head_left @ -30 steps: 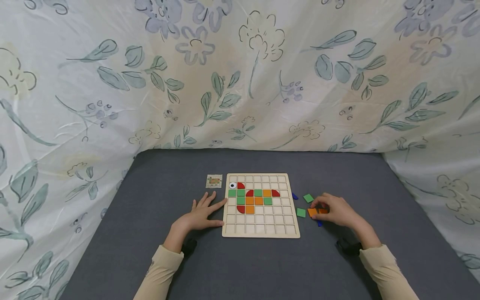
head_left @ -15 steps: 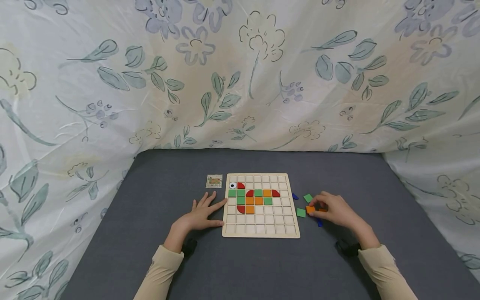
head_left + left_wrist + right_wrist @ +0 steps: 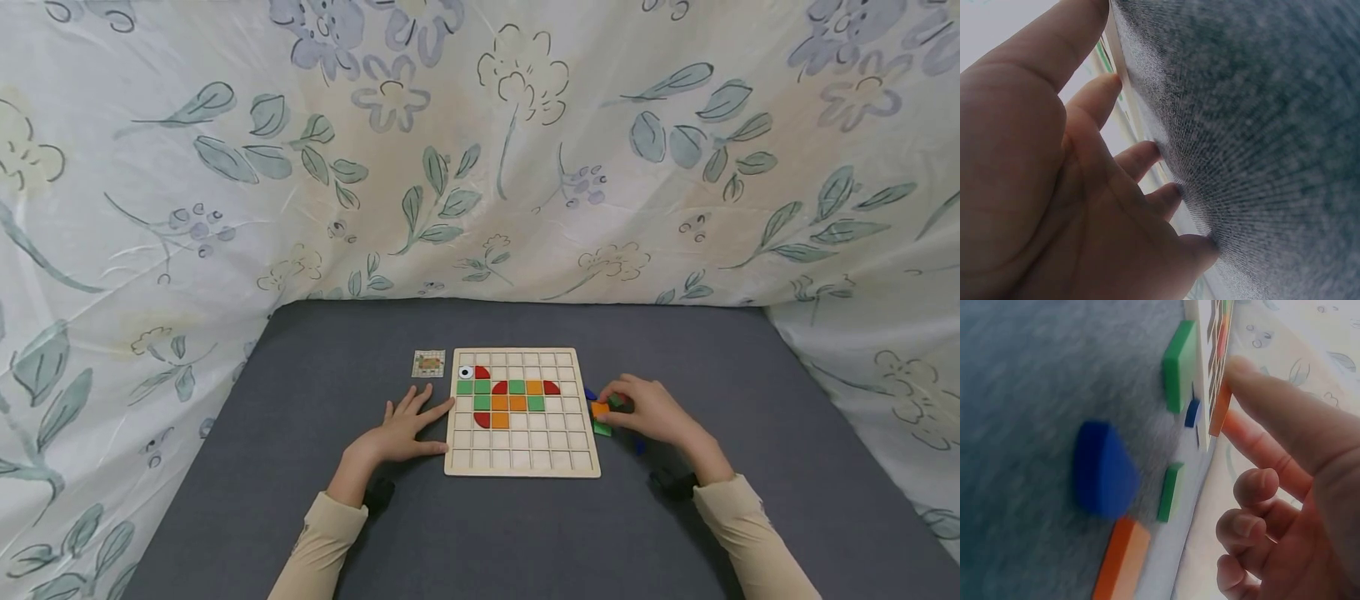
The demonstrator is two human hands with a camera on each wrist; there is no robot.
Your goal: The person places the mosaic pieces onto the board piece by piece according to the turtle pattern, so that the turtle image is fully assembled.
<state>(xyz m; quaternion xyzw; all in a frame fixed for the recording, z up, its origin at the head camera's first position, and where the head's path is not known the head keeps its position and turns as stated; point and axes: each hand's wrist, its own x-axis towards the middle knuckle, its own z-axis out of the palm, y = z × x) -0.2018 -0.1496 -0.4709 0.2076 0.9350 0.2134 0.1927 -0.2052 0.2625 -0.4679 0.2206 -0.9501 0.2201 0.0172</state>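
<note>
My right hand (image 3: 648, 408) pinches an orange square tile (image 3: 1220, 411) between thumb and index finger, raised above the table beside the board's right edge. In the head view that tile overlaps a green square tile (image 3: 602, 428) on the table. The wooden grid board (image 3: 525, 450) carries red quarter-round, green and orange square tiles, and a white tile with a black eye (image 3: 466, 372). My left hand (image 3: 397, 433) lies with fingers spread at the board's left edge, thumb and index fingertip touching the frame.
Near the right hand lie blue rounded pieces (image 3: 1100, 469), another green tile (image 3: 1171, 492) and a second orange tile (image 3: 1121, 559). A small picture card (image 3: 428, 364) sits left of the board's top corner. A floral curtain (image 3: 480, 208) hangs behind the grey table.
The right hand has picked up the orange tile from the loose pieces and carried it left, toward the board. The left hand has stayed in place.
</note>
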